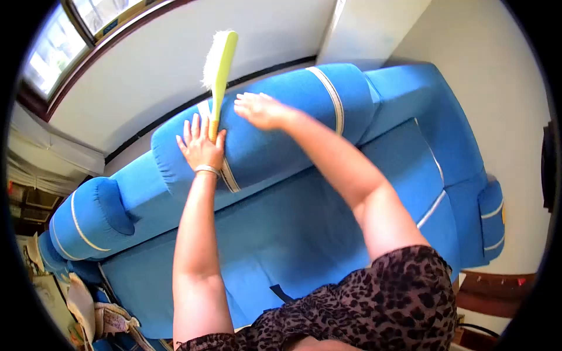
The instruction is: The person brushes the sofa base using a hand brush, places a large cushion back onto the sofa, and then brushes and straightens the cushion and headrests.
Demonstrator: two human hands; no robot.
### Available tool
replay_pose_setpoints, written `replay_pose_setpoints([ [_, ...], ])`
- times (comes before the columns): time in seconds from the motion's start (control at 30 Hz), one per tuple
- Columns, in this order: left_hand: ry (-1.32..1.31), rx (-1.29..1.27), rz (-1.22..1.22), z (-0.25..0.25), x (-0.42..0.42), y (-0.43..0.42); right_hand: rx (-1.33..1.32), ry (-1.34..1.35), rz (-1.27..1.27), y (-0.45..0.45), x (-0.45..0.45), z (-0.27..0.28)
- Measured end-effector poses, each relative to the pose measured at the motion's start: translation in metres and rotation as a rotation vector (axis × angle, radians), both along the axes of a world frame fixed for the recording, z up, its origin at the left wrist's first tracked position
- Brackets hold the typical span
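A yellow-green bed brush (223, 61) with white bristles points up and away over the top of a blue sofa cushion (281, 140). Its handle runs between the thumb and forefinger of my left hand (202, 149), which pins it against the cushion with the other fingers spread. The palm hides the handle's end. My right hand (260, 111) is open over the same cushion, fingers stretched out flat toward the brush. It holds nothing; whether it touches the fabric I cannot tell. Patterned bands cross the cushion beside both hands.
Below the cushion stretches the blue sofa seat (281, 234), with a rolled blue bolster (88, 216) at its left end. A white wall (175, 58) and a window (76, 47) lie behind. Bunched fabric (111, 319) sits at the lower left.
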State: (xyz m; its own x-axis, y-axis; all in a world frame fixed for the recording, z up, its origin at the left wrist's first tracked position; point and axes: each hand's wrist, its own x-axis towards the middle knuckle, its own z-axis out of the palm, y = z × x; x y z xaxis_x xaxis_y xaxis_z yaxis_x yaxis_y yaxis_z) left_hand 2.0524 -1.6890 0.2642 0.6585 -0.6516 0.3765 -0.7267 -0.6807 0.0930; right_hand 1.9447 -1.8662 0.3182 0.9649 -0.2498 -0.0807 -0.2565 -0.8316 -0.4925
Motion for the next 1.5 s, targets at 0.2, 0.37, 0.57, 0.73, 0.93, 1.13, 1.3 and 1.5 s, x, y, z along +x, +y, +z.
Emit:
replay_pose_setpoints([
  [0.2, -0.003, -0.011, -0.067, 0.006, 0.003, 0.002, -0.445, -0.107, -0.417, -0.063, -0.039, -0.054],
  [0.37, -0.013, 0.018, -0.064, 0.006, 0.004, -0.003, -0.136, -0.21, -0.502, -0.157, -0.051, 0.067],
  [0.57, -0.028, -0.018, -0.072, 0.009, 0.004, -0.005, -0.183, 0.261, -0.323, -0.204, -0.089, -0.01],
  [0.73, -0.032, -0.01, -0.078, 0.004, 0.003, 0.0, -0.498, -0.62, -0.827, -0.242, -0.117, 0.077],
  [0.93, -0.048, -0.011, -0.104, -0.002, 0.009, 0.003, -0.292, 0.189, -0.519, -0.261, -0.152, -0.054],
  [1.13, -0.072, -0.016, -0.093, -0.005, 0.008, 0.003, -0.689, -0.922, -0.773, -0.204, -0.174, 0.013],
  [1.3, -0.091, 0.001, -0.1, -0.005, 0.009, 0.008, -0.308, 0.403, -0.963, -0.248, -0.204, -0.019],
  [1.5, -0.095, 0.005, -0.107, -0.009, 0.013, 0.009, -0.571, -0.341, -0.535, -0.151, -0.206, -0.065],
])
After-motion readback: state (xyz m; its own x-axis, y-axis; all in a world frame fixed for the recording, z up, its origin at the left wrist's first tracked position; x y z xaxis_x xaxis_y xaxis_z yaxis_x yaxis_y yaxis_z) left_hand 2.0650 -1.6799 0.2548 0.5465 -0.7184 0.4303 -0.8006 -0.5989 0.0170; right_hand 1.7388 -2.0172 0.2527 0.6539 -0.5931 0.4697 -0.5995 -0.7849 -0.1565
